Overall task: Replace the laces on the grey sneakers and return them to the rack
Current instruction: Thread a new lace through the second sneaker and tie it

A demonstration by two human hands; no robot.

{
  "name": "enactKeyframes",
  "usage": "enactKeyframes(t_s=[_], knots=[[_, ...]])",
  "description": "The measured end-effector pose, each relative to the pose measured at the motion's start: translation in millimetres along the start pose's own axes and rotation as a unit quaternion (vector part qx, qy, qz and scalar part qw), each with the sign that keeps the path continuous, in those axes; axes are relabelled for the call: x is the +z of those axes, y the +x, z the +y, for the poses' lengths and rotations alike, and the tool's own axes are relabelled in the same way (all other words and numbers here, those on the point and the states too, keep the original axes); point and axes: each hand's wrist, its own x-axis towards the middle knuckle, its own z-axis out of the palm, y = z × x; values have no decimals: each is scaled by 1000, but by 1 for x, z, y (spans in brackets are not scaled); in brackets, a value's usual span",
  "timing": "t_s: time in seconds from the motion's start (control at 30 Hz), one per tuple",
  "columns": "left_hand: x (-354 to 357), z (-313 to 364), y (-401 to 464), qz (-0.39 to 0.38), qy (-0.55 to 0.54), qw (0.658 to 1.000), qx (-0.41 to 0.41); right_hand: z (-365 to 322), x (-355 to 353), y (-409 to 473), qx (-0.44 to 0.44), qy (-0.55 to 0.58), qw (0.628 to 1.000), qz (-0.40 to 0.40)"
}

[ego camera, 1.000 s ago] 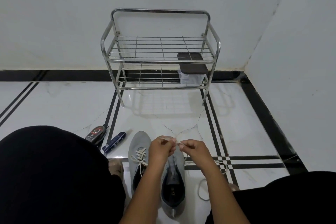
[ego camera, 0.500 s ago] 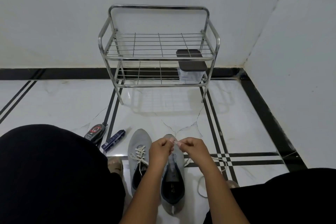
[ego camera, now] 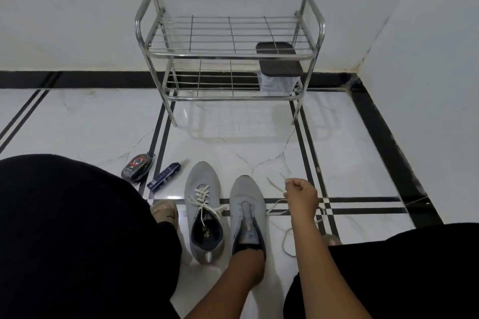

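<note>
Two grey sneakers stand side by side on the white floor between my knees, toes pointing at the rack. The left sneaker [ego camera: 203,189] carries a white lace. The right sneaker [ego camera: 246,202] has bare eyelets. My left hand [ego camera: 247,264] grips the heel of the right sneaker, fingers hidden behind it. My right hand [ego camera: 300,197] is to the right of that sneaker, pinching a white lace [ego camera: 274,208] whose tips stick up past my fingers and whose rest trails on the floor. The steel rack [ego camera: 228,55] stands against the wall ahead.
A dark-lidded clear box [ego camera: 278,70] sits on the rack's lower shelf at the right. A shoe polish tin [ego camera: 136,166] and a blue tube [ego camera: 163,176] lie left of the sneakers. A side wall closes the right. My dark-clothed knees fill both lower corners.
My hands were together above the right sneaker, holding the lace. They have parted: the left dropped to the sneaker's heel, the right moved right with the lace. The view tilted down.
</note>
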Motion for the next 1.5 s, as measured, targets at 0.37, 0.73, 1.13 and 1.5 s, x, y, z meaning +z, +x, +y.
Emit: enactKeyframes(t_s=[0.37,0.73,1.13,1.5], knots=[[-45,-13,0,128,-169,976,40,68,24,-3,147,-64,981,-111],[-22,-20,38,341,-198,919,-19,104,49,-29,189,-119,962,-156],[-28,-32,50,361,-285,888,4,114,67,-20,216,-97,960,-153],[-30,-34,45,359,-261,895,44,116,71,-16,89,-152,967,-186]])
